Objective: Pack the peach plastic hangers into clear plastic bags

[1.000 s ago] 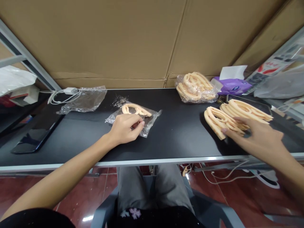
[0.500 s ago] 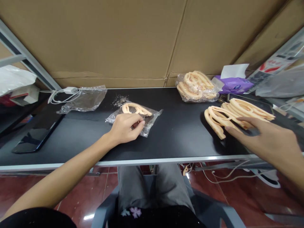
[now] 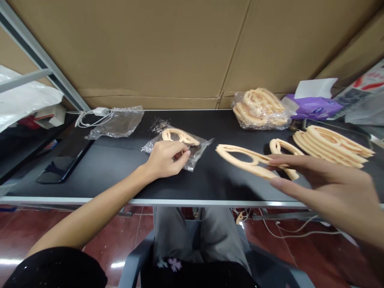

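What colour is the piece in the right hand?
Pale peach-orange, plain, no pattern. The piece in the right hand shows best in the head view.

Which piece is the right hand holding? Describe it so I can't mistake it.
On the black table, look right of centre, in front of the loose stack. The right hand pinches one flat peach cut-out piece, lifted, alone and unbagged.

Matt black table lying smooth, crinkled clear plastic bag glinting, peach foam-like cutout looking matt, brown cardboard standing dull
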`<state>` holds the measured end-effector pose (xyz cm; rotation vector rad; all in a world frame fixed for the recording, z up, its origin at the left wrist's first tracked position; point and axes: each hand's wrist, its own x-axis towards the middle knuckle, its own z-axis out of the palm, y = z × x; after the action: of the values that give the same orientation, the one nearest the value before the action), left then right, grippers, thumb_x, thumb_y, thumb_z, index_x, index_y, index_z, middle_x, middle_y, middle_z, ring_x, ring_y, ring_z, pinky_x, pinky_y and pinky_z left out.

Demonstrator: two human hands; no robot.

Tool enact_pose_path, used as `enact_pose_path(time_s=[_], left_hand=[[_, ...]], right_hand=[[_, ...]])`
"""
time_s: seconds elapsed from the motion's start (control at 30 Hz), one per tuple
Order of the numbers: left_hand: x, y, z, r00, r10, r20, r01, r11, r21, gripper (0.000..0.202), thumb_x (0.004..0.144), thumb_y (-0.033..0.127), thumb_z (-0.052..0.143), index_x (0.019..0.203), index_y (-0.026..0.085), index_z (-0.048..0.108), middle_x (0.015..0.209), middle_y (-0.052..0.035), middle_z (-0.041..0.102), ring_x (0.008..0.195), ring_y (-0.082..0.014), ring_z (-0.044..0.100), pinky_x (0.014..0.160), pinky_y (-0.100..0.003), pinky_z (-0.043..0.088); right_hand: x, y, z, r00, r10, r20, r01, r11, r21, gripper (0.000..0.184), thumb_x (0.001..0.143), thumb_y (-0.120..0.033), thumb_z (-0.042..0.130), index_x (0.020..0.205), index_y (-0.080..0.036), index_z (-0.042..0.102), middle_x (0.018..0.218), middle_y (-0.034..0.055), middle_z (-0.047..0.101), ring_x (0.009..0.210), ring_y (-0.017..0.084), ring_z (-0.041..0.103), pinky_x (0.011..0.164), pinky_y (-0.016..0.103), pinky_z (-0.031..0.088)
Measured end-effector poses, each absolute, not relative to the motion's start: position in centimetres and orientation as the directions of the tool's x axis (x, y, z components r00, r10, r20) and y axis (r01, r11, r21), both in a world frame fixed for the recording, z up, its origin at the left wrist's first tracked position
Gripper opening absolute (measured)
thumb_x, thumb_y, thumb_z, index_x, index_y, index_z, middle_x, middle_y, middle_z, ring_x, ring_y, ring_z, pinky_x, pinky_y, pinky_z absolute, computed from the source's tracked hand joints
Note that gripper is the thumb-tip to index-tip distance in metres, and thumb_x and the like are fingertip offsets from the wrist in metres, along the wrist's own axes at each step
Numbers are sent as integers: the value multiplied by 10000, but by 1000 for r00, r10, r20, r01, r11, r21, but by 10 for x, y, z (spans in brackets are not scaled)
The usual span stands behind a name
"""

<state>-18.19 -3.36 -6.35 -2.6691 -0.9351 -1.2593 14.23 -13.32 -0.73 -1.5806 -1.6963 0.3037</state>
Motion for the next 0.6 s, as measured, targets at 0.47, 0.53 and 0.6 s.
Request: enact_pose_path(time_s=[0.47, 0.53, 0.6], left_hand=[[-203, -23, -47, 322, 637, 700, 704, -656, 273, 311, 997, 277, 483, 779, 176, 680, 740, -47, 711, 693, -177, 631, 695, -317, 492], [-222, -10, -43, 180, 754, 632, 788, -495, 366, 227, 958, 266, 529, 927, 170, 733, 935, -77, 766, 901, -228, 680, 857, -374, 532], [-238, 2, -44, 155, 844, 513, 808, -407, 426, 244, 921, 261, 571, 1054, 163, 750, 1123, -104, 768, 1095, -274, 672, 1021, -444, 509]], right_hand=[[50, -68, -44, -353, 786, 508, 711, 578, -401, 206, 820, -404, 730, 939, -242, 688, 892, 17, 778, 814, 242, 719, 811, 405, 504], [52, -64, -45, -382, 762, 522, 710, 604, -362, 221, 833, -430, 732, 945, -249, 674, 925, 22, 778, 829, 245, 708, 821, 417, 477], [54, -61, -47, -415, 742, 527, 697, 631, -339, 230, 847, -446, 728, 964, -259, 665, 997, 32, 780, 879, 254, 706, 832, 426, 471]])
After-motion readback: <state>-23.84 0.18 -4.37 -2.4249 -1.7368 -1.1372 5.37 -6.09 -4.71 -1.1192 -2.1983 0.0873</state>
